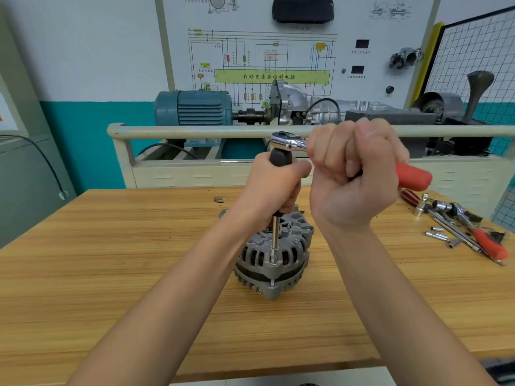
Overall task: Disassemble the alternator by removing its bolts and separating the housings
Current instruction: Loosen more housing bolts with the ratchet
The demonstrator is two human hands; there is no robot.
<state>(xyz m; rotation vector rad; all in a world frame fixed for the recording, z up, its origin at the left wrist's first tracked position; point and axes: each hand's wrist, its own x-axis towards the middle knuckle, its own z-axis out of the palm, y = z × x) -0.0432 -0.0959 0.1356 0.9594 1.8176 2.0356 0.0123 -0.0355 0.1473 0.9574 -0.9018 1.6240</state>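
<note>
Our right hand [354, 174] curls its fingers tight round the ratchet [289, 142], whose red grip sticks out past the palm; our left hand [274, 185] wraps the black handle of the driver [275, 235] standing upright under the ratchet head. Its socket sits on a bolt at the rim of the alternator [274, 260], which rests mid-table, housings joined. The table [111, 260] is pale striped wood; loose tools [459, 227] lie at its right edge. Beyond we see a cream training bench with a rail [195, 131], a blue motor [193, 107], a gearbox [301, 105], a wiring board [271, 65], and a white-and-teal wall [92, 79].
</note>
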